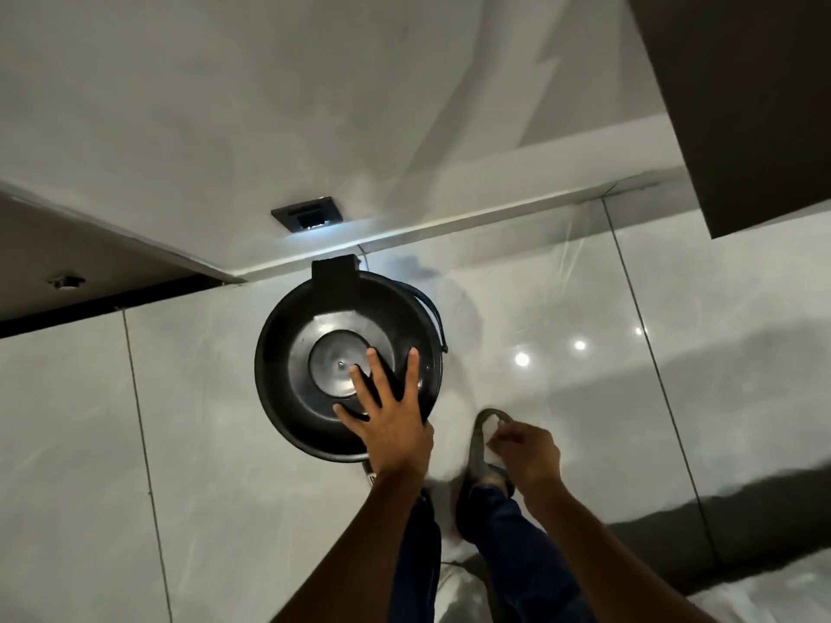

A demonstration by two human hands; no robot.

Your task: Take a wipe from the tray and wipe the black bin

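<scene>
I look straight down on a round black bin (314,326) with a shiny domed lid, standing on the glossy floor close to the wall. My left hand (391,415) lies flat on the near right part of the lid, fingers spread. My right hand (524,451) hovers to the right of the bin, above my foot, closed around a small white wipe (491,436) that peeks out at the fingers. No tray is in view.
Large pale floor tiles (202,442) surround the bin. A white wall (270,105) with a dark square socket (306,213) rises behind it. A dark panel (742,105) fills the upper right, a dark recess (67,263) the left. My sandalled foot (479,460) stands right of the bin.
</scene>
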